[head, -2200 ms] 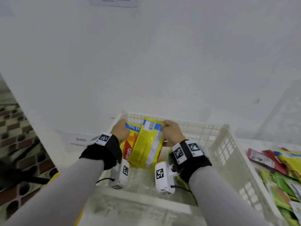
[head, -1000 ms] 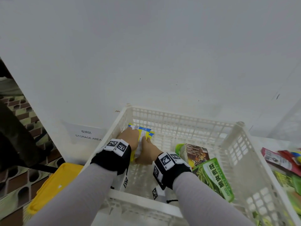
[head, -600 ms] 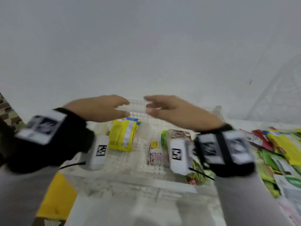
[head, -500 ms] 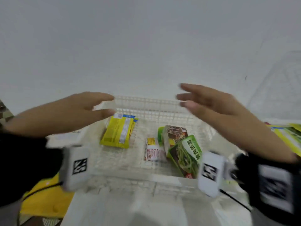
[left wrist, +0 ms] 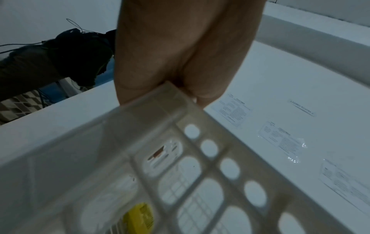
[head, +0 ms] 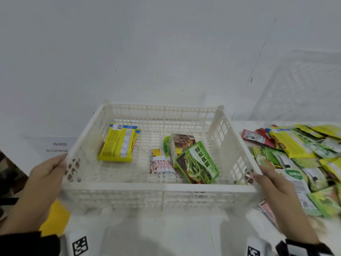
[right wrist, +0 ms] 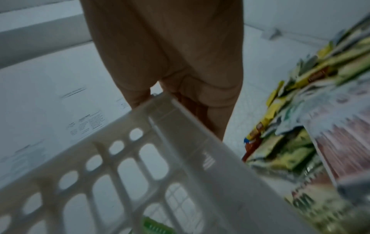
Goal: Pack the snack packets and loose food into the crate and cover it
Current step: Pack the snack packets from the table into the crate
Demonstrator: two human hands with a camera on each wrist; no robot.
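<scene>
A white slatted crate [head: 158, 189] stands on the white table. My left hand [head: 57, 165] grips its left rim and my right hand [head: 262, 176] grips its right rim. In the left wrist view, my left hand [left wrist: 178, 79] has its thumb and fingers on either side of the crate wall [left wrist: 160, 114]. The right wrist view shows my right hand [right wrist: 170, 83] on the crate wall [right wrist: 180, 126] in the same way. Inside the crate lie yellow packets [head: 118, 145], a small red-and-white packet [head: 160, 163], a brown packet [head: 182, 143] and a green bean packet [head: 199, 163].
A pile of loose snack packets [head: 299, 157] covers the table right of the crate, also seen as the packet pile [right wrist: 300, 126]. A clear slatted cover [head: 304, 85] leans at the back right. A "STORAGE AREA" label [head: 59, 147] and a yellow object [head: 55, 218] lie on the left.
Both hands let go of the yellow packets inside the crate, rose out of it, spread apart and now hold the crate's left and right rims.
</scene>
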